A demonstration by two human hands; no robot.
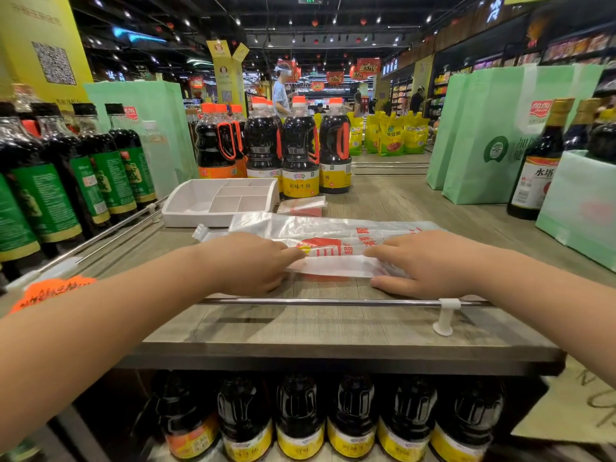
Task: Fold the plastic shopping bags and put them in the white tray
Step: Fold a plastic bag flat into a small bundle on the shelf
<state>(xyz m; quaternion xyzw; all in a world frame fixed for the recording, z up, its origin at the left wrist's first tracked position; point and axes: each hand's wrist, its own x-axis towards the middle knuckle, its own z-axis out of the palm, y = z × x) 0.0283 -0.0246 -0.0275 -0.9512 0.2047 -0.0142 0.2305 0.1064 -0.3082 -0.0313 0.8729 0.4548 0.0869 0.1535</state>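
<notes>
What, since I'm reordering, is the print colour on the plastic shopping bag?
Red, on the plastic shopping bag; head view.

My bare forearms reach forward over the near edge of the surface [333, 328] and draw in toward its middle. My left hand [246, 261] is knuckles up with a straight wrist. Its fingers curl down and grip the left end of the fold in the plastic bag [333, 228]; the thumb is hidden under the palm. My right hand [430, 261] lies flatter, palm down. Its fingers reach leftward over the fold and the thumb stretches along the fold's near edge, pinching it. The hands sit level, fingertips pointing at each other, with a gap between them.
</notes>
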